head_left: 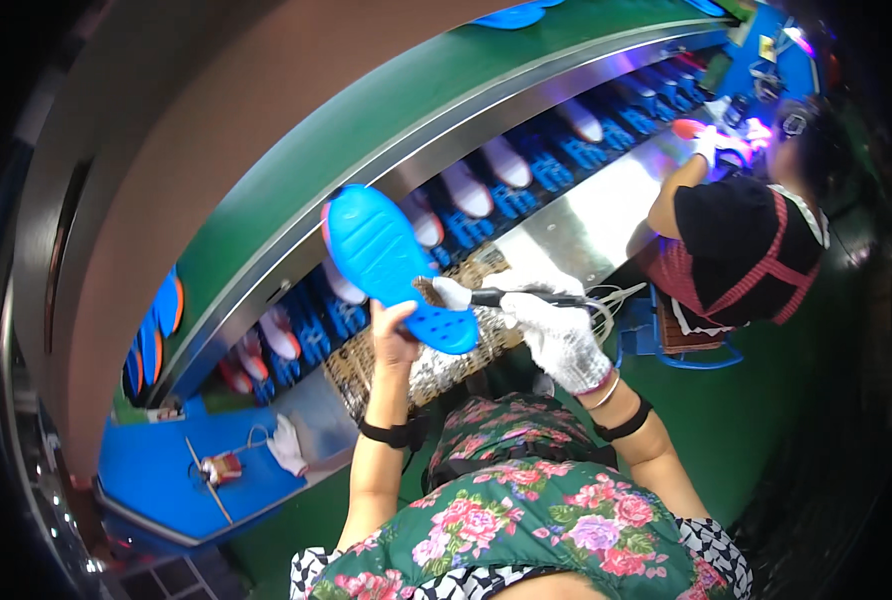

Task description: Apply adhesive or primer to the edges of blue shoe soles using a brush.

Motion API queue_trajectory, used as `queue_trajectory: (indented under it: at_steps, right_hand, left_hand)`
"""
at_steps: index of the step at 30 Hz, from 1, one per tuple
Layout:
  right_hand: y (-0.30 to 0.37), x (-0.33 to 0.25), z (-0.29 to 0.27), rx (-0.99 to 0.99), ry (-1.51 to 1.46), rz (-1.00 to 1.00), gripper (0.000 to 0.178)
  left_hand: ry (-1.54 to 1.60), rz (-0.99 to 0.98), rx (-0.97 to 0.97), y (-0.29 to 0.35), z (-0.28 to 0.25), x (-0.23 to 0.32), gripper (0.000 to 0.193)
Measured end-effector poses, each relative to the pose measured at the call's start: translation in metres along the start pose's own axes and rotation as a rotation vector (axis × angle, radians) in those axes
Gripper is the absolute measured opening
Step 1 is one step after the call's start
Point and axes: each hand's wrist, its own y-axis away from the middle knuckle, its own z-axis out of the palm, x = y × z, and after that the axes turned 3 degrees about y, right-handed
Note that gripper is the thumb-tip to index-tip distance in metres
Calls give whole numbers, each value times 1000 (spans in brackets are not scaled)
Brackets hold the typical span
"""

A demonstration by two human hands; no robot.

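Note:
My bare left hand (394, 336) grips a blue shoe sole (374, 245) near its lower end, thumb over the face. The sole is held up slantwise, with faint grooves across its upper part and small holes toward its lower part. In my right hand (558, 338), which wears a white knit glove, is a brush (486, 297) with a dark handle. The brush's brown bristles lie against or just over the sole's right edge; I cannot tell whether they touch. Under my hands is a stained, crusted work surface (351, 378).
A conveyor with blue racks (546, 170) carrying white shoes (506, 162) runs behind the sole, under a green ledge (296, 170). At right, a co-worker (736, 240) sits beside a purple light. More blue soles (156, 335) stand at left. White cables (611, 305) hang beside my right hand.

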Motion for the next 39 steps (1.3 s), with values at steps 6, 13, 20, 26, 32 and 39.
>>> queue_trajectory:
  at_steps: [6, 13, 20, 26, 32, 39]
  right_hand:
    - [-14, -5, 40, -63, 558, -355, 15]
    - [-37, 12, 50, -122, 868, -763, 27]
    - [-36, 11, 49, -191, 1041, -889, 39]
    - [-20, 18, 61, -267, 1120, -865, 40]
    - [-23, 18, 55, -254, 1057, -884, 33]
    - [-17, 25, 57, -106, 732, -735, 17]
  left_hand:
    - [120, -147, -208, 60, 18, 10, 93]
    - [253, -165, 72, 68, 55, 25, 98]
    - [12, -169, 68, 82, 59, 11, 106]
    - [86, -215, 109, 83, 43, 7, 108]
    - [56, -147, 82, 79, 40, 8, 105]
    - [220, -121, 232, 70, 27, -4, 105]
